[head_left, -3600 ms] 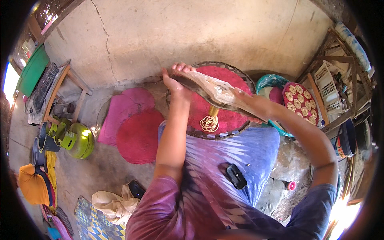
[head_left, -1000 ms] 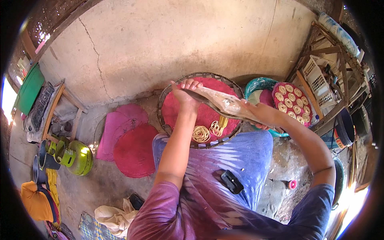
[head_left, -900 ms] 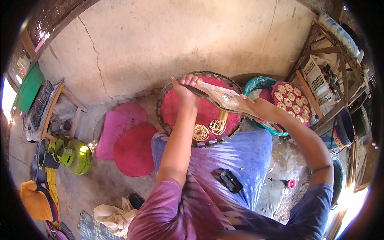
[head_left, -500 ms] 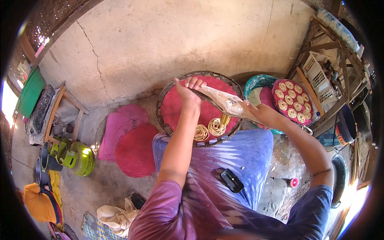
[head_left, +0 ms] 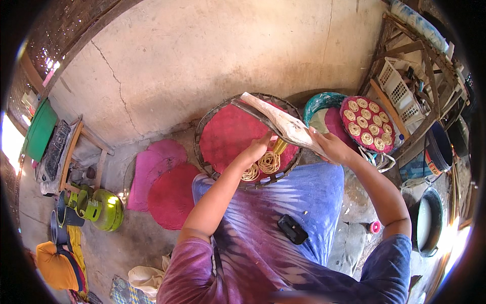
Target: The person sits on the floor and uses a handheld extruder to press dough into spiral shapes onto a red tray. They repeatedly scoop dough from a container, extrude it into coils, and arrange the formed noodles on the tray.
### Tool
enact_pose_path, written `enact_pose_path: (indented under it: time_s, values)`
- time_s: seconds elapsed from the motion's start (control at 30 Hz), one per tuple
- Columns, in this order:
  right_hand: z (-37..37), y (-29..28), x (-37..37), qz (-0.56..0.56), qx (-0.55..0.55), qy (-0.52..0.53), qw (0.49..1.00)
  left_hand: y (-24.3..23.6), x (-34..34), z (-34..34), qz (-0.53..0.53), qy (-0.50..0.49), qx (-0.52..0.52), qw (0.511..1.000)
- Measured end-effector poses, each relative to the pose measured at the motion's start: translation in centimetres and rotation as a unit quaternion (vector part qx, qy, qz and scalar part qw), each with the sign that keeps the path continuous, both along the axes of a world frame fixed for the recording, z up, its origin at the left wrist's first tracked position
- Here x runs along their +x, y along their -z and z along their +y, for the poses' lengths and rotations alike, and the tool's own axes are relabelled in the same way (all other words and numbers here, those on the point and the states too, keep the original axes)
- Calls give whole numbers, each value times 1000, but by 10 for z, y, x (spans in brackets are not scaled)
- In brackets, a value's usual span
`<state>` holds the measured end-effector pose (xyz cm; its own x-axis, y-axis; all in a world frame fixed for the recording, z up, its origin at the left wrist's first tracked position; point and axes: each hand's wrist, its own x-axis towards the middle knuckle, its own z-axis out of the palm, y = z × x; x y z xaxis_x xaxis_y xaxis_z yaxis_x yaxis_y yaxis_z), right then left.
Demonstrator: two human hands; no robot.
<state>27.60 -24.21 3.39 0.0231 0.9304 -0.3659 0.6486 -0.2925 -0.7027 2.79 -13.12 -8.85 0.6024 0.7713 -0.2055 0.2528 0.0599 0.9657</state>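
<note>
My right hand [head_left: 329, 145] is closed around the right end of a flour-dusted wooden lever press [head_left: 283, 123]. A brass tube [head_left: 279, 146] hangs beneath it. Just left of the tube, my left hand [head_left: 257, 150] reaches under the wood with curled fingers. Its fingertips are partly hidden, so what they grip cannot be made out. Below lies a red round mat [head_left: 228, 134] in a woven tray [head_left: 198, 147]. Two coils of stringy dough sit at its near edge: one coil [head_left: 269, 162] under the tube, another coil [head_left: 250, 173] beside it.
On the right, a red round mat [head_left: 357, 127] bearing several dough coils leans over a teal basin [head_left: 315, 105]. Other red [head_left: 174, 195] and pink mats [head_left: 144, 175] lie on the floor at left. A black case [head_left: 292, 229] rests on my lap. A green gas cylinder [head_left: 110, 215] stands far left.
My left hand has let go of the press's upper left end and come down beside the brass tube. My right hand keeps hold of the press. The whole view has shifted slightly.
</note>
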Motion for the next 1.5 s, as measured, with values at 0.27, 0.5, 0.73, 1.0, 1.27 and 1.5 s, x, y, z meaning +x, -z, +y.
enact_pose_path:
  time_s: [0.27,0.5,0.73,1.0,1.27,1.5]
  values:
    - [-7,-7,13,18,43,71,996,-2,-5,-9,26,-27,60,997]
    - [-21,-9,25,52,54,84,994,-17,-33,-48,385,74,460,796]
    - [-57,-19,5,90,77,19,993,-82,-46,-84,235,-48,587,773]
    - [-134,-13,-54,-132,273,-218,928,-72,-48,-187,-79,75,401,910]
    - [-71,37,-60,132,270,-335,893,-64,-9,-205,29,176,282,943]
    - [-94,-86,-110,78,575,-527,620,-134,-28,-169,-119,241,326,907]
